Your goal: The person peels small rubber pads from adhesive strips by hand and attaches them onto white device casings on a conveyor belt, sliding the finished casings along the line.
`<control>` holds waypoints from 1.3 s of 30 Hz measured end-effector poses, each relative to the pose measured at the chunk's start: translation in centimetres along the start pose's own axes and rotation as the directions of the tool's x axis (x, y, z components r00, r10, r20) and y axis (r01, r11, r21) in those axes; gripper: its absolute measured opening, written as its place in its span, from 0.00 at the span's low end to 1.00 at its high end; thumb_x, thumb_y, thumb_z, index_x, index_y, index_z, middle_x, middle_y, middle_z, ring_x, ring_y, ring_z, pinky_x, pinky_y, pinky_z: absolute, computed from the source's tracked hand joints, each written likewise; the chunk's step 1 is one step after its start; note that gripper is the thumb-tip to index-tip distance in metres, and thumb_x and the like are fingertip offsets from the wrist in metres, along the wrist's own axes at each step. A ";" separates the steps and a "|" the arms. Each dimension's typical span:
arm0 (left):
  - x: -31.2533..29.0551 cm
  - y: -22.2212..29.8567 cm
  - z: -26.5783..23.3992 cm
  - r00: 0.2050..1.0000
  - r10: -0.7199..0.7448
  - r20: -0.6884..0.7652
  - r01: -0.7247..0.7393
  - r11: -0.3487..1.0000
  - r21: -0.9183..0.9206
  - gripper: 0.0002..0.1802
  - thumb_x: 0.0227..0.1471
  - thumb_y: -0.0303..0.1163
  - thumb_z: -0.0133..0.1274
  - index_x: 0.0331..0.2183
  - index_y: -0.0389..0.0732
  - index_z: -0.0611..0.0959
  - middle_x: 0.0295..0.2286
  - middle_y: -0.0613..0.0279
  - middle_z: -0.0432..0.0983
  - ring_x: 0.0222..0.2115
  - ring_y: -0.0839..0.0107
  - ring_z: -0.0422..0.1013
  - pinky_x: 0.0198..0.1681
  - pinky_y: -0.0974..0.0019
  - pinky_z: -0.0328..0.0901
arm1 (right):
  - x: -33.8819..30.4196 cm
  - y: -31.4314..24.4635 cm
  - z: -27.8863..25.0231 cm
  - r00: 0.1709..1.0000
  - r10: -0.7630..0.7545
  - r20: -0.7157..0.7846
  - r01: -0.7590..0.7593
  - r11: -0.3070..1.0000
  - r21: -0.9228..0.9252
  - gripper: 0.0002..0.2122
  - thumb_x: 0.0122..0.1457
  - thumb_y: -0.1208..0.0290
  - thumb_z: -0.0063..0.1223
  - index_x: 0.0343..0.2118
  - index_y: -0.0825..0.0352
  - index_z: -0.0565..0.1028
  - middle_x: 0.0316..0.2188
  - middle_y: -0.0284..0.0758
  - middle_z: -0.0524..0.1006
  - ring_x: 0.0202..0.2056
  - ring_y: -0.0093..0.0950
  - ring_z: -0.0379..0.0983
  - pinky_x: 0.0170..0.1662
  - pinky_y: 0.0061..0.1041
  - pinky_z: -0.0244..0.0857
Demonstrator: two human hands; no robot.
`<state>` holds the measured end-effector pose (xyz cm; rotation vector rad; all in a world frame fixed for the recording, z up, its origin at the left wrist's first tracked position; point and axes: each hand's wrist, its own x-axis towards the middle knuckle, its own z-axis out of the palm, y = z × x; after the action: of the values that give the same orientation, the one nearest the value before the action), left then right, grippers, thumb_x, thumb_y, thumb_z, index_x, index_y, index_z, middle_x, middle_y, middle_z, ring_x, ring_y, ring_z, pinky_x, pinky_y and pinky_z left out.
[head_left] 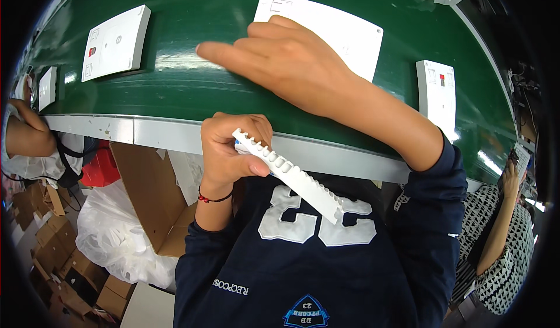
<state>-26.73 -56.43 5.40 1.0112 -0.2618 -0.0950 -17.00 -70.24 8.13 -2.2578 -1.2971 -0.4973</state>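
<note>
My left hand (228, 147) is closed around one end of a white plastic strip (309, 191), in front of my chest at the table's near edge. Notches and small cells run along the strip, which slants down to the right; a bit of blue shows beside the thumb. Above the green surface, my right hand (291, 62) reaches left across a large white panel (344, 36), covering part of it. One finger stretches out, slightly blurred, while the others bend with their tips hidden. Nothing shows in that hand; whether it touches the panel I cannot tell.
White panels with small red parts lie on the green work surface (181, 91), at left (116, 45) and right (438, 94). Below its metal edge stand a cardboard box (146, 188) and a white plastic bag (116, 234). Other people sit at both sides.
</note>
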 end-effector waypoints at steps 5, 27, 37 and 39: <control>-0.1 -0.2 0.5 1.000 0.008 -0.009 -0.008 1.000 0.014 0.16 0.21 0.27 0.69 0.14 0.36 0.75 0.12 0.60 0.71 0.13 0.74 0.59 0.21 0.73 0.56 | -1.2 0.5 -0.8 0.999 0.012 0.051 -0.010 0.999 -0.031 0.19 0.43 0.82 0.48 0.42 0.63 0.69 0.26 0.29 0.72 0.27 0.23 0.67 0.33 0.19 0.60; -0.3 -0.8 3.0 0.961 0.276 -0.029 -0.225 0.838 0.498 0.17 0.21 0.24 0.69 0.15 0.36 0.74 0.13 0.61 0.69 0.14 0.74 0.60 0.19 0.74 0.57 | -5.9 -3.1 -10.6 0.839 0.325 0.437 -0.538 0.616 0.576 0.07 0.43 0.83 0.54 0.27 0.67 0.73 0.24 0.30 0.71 0.23 0.22 0.61 0.26 0.18 0.56; -0.7 -1.3 4.4 0.945 0.321 -0.057 -0.214 0.744 0.633 0.17 0.23 0.25 0.69 0.15 0.35 0.74 0.12 0.61 0.68 0.14 0.73 0.60 0.18 0.76 0.55 | -6.4 -3.6 -11.1 0.890 0.296 0.348 -0.421 0.825 0.376 0.06 0.42 0.82 0.56 0.25 0.67 0.72 0.23 0.31 0.70 0.23 0.26 0.61 0.27 0.21 0.57; -0.6 -1.3 4.6 0.946 0.317 -0.068 -0.203 0.743 0.638 0.17 0.23 0.25 0.69 0.15 0.35 0.74 0.12 0.61 0.68 0.14 0.74 0.60 0.17 0.76 0.55 | -6.4 -3.9 -11.4 0.901 0.282 0.328 -0.394 0.848 0.355 0.06 0.42 0.82 0.56 0.25 0.67 0.72 0.23 0.31 0.70 0.23 0.26 0.61 0.27 0.21 0.57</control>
<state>-28.51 -60.77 6.53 1.6294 -0.2806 0.3659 -24.33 -79.56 14.88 -2.1598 -0.9618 0.2048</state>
